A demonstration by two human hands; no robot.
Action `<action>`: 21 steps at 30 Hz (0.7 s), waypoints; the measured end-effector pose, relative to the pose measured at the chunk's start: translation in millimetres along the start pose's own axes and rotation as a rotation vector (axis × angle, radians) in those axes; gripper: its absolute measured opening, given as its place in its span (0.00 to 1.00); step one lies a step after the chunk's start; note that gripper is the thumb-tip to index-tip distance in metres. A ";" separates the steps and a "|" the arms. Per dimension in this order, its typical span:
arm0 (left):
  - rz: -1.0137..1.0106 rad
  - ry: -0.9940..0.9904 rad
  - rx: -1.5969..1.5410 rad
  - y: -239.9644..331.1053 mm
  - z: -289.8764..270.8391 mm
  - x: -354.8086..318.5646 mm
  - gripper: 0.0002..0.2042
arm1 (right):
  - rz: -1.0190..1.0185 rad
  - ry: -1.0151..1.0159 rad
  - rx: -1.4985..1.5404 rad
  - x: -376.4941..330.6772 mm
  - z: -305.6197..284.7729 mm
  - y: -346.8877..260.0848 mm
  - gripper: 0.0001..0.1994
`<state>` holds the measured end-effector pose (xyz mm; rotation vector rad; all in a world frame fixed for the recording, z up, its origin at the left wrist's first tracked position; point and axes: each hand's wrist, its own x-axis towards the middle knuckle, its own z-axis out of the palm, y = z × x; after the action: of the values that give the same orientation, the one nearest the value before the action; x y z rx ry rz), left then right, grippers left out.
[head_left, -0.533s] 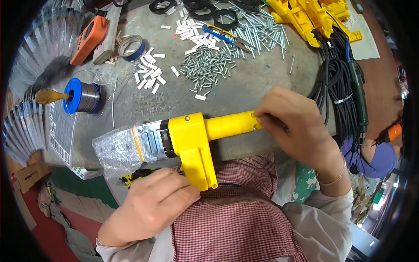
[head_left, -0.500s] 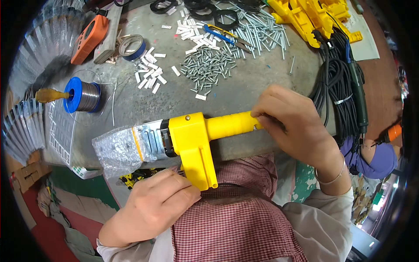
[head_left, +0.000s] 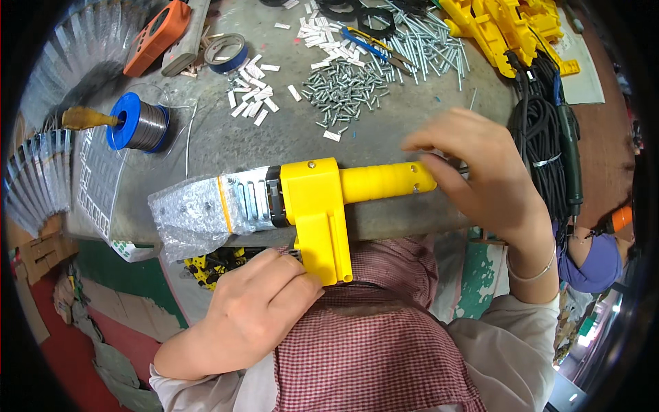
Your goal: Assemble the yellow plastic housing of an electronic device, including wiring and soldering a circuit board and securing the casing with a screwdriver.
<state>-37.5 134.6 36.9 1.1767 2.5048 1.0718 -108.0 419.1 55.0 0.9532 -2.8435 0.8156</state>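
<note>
Both hands bore on the yellow tool point(head_left: 322, 206), which lay at the near table edge point(head_left: 384, 147), long axis left to right. Left hand point(head_left: 257, 305) gripped its downward stand; right hand point(head_left: 480, 175), fingers loosely spread, touched the handle's right end.

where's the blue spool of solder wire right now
In the head view the blue spool of solder wire lies on the grey table, on the person's left, below the orange case and left of the white strips.
</note>
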 end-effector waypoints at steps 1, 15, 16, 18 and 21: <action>-0.037 0.035 -0.007 0.6 2.1 0.8 0.11 | 0.000 0.003 0.004 6.4 4.2 1.0 0.09; -0.072 0.298 0.073 -4.6 -3.4 -16.8 0.14 | -0.105 -0.057 -0.145 63.7 40.3 4.4 0.02; -0.090 0.304 0.073 -5.3 -3.7 -20.2 0.14 | 0.045 -0.136 0.053 60.7 27.2 -14.4 0.03; -0.076 0.354 0.083 -7.2 -4.7 -23.0 0.13 | -0.003 -0.239 0.405 30.1 15.5 -41.1 0.05; -0.046 0.367 0.065 -9.0 -9.3 -20.2 0.13 | 0.071 -0.366 0.544 -12.7 26.7 -68.8 0.05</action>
<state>-33.3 111.0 34.8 1.0095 2.8428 1.3055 -55.0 366.6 61.9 1.1569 -3.0208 1.6361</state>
